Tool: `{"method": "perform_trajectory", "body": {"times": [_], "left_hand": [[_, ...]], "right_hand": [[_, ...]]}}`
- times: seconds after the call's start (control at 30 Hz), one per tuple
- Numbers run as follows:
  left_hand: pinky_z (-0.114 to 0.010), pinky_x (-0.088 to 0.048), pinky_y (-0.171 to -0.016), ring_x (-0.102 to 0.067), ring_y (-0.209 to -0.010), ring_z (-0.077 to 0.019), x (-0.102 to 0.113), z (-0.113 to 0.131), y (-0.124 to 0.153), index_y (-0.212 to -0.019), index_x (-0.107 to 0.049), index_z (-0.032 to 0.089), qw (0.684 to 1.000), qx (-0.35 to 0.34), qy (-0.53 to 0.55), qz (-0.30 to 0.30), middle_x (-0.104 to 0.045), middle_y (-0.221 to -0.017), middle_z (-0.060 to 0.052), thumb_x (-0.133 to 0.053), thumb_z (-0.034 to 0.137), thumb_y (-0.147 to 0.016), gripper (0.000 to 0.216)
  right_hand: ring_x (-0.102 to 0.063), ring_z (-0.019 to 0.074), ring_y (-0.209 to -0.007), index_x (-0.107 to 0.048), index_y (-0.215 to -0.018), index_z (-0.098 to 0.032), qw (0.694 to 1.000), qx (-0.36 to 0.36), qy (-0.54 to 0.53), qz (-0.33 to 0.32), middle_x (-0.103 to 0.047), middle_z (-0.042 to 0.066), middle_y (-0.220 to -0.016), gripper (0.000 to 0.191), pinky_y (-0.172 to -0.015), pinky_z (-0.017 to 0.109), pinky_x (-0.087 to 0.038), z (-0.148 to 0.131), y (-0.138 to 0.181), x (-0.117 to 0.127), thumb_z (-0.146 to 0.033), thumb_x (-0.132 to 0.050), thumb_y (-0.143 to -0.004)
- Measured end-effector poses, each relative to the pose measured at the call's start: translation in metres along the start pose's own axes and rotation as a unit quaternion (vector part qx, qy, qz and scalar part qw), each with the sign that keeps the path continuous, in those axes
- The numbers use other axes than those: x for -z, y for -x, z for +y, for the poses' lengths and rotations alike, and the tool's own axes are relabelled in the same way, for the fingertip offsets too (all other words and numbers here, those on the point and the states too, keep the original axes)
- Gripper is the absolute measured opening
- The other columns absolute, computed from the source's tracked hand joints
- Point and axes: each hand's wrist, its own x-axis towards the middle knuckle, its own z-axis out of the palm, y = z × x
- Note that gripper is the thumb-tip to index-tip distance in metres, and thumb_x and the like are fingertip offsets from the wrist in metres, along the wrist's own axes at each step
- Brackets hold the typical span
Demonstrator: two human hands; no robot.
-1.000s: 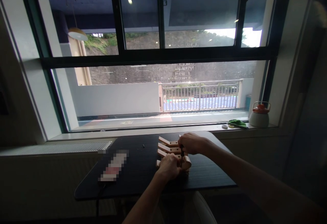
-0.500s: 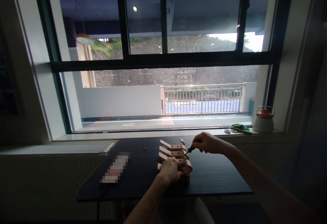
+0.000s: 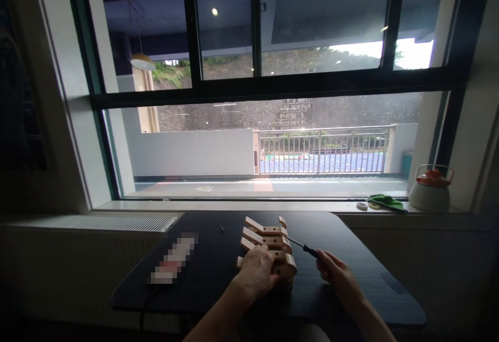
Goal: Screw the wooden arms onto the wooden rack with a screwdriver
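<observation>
A light wooden slatted piece (image 3: 268,241) with several dark screw holes lies on the dark table, its angled slats pointing left and its rounded ends right. My left hand (image 3: 258,269) grips its near end, fingers closed over the wood and the fingertips partly hidden. To the right, my right hand (image 3: 334,269) is closed around the black handle of a screwdriver (image 3: 311,251). The screwdriver's thin shaft points up and left, its tip near the right edge of the wooden piece. Whether the tip touches the wood I cannot tell.
The dark table (image 3: 362,285) stands under a window. A small dark screw-like piece (image 3: 222,228) lies left of the wood, and a blurred-out object (image 3: 173,259) with a cord farther left. On the sill are tape rolls (image 3: 362,206), a green cloth (image 3: 388,202) and a white kettle (image 3: 429,196).
My right hand has moved down and right with the screwdriver, whose shaft now lies flatter. My left hand stays on the wooden piece. The view has shifted slightly.
</observation>
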Motion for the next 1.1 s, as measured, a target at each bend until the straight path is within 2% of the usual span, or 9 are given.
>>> {"method": "perform_trajectory", "body": {"times": [0.13,0.27,0.33,0.47,0.6,0.73,0.9,1.0,1.1], "left_hand": [[-0.033,-0.042,-0.095,-0.055,-0.106,-0.0251,0.014,-0.004,0.014,-0.105,-0.068,0.03,0.998,-0.027,0.041,0.029,-0.063,-0.112,-0.003,-0.066,0.03,-0.071,0.035],[-0.036,-0.042,-0.096,-0.056,-0.104,-0.0234,0.015,-0.035,0.032,-0.101,-0.068,0.024,0.974,-0.031,0.11,0.195,-0.064,-0.106,-0.005,-0.058,0.028,-0.08,0.024],[-0.038,-0.042,-0.097,-0.055,-0.107,-0.024,0.007,-0.055,0.039,-0.106,-0.064,0.022,0.955,-0.021,0.173,0.24,-0.062,-0.11,-0.007,-0.059,0.029,-0.08,0.027],[-0.037,-0.046,-0.095,-0.058,-0.105,-0.0223,-0.017,-0.08,0.044,-0.125,-0.048,0.021,0.919,0.035,0.331,0.212,-0.061,-0.114,-0.007,-0.064,0.033,-0.077,0.052],[-0.033,-0.05,-0.088,-0.062,-0.095,-0.0203,-0.029,-0.082,0.039,-0.127,-0.044,0.02,0.898,0.023,0.418,0.133,-0.062,-0.111,-0.007,-0.067,0.03,-0.074,0.059],[-0.03,-0.048,-0.089,-0.061,-0.098,-0.0209,-0.027,-0.08,0.036,-0.113,-0.055,0.02,0.9,0.004,0.416,0.127,-0.065,-0.106,-0.005,-0.067,0.029,-0.072,0.043],[-0.027,-0.048,-0.083,-0.06,-0.092,-0.0189,-0.03,-0.085,0.035,-0.104,-0.056,0.019,0.903,0.017,0.412,0.121,-0.064,-0.101,-0.004,-0.066,0.031,-0.074,0.034],[-0.028,-0.048,-0.085,-0.06,-0.093,-0.0194,-0.032,-0.086,0.036,-0.107,-0.054,0.019,0.902,0.019,0.414,0.124,-0.064,-0.1,-0.005,-0.066,0.03,-0.074,0.036],[-0.031,-0.047,-0.09,-0.06,-0.099,-0.0208,-0.031,-0.083,0.035,-0.12,-0.047,0.02,0.893,0.013,0.43,0.131,-0.064,-0.106,-0.005,-0.066,0.027,-0.074,0.051]], "right_hand": [[-0.046,0.0097,-0.054,-0.07,-0.082,-0.017,0.997,0.022,-0.069,0.017,-0.055,-0.002,-0.061,0.045,-0.046,0.021,-0.038,0.003,0.004,0.007,-0.054,-0.079,-0.057],[-0.047,0.0106,-0.056,-0.071,-0.084,-0.017,0.997,0.016,-0.073,0.006,-0.056,-0.001,-0.062,0.044,-0.048,0.022,-0.038,0.002,0.006,0.01,-0.052,-0.079,-0.059],[-0.046,0.0107,-0.055,-0.071,-0.084,-0.016,0.997,0.018,-0.069,-0.002,-0.056,-0.001,-0.062,0.043,-0.048,0.022,-0.037,0.003,0.006,0.009,-0.05,-0.08,-0.059],[-0.043,0.0094,-0.055,-0.071,-0.083,-0.015,0.997,0.021,-0.067,-0.007,-0.055,-0.001,-0.062,0.041,-0.048,0.022,-0.035,0.004,0.006,0.007,-0.049,-0.08,-0.061],[-0.042,0.0089,-0.055,-0.071,-0.085,-0.014,0.998,0.025,-0.061,-0.009,-0.055,0.0,-0.062,0.04,-0.049,0.021,-0.034,0.006,0.006,0.007,-0.048,-0.079,-0.064],[-0.042,0.0093,-0.056,-0.072,-0.086,-0.013,0.998,0.026,-0.051,-0.015,-0.054,0.0,-0.063,0.041,-0.049,0.022,-0.034,0.007,0.006,0.007,-0.047,-0.079,-0.064],[-0.041,0.0087,-0.056,-0.072,-0.086,-0.014,0.998,0.02,-0.052,-0.013,-0.054,-0.001,-0.062,0.04,-0.05,0.021,-0.033,0.006,0.006,0.006,-0.047,-0.079,-0.065],[-0.04,0.0086,-0.056,-0.071,-0.086,-0.015,0.998,0.018,-0.053,-0.009,-0.054,-0.001,-0.061,0.04,-0.049,0.021,-0.032,0.005,0.007,0.006,-0.047,-0.079,-0.065],[-0.04,0.0084,-0.056,-0.071,-0.087,-0.014,0.998,0.02,-0.058,-0.012,-0.054,-0.001,-0.061,0.04,-0.049,0.02,-0.032,0.007,0.006,0.007,-0.047,-0.079,-0.064]]}}
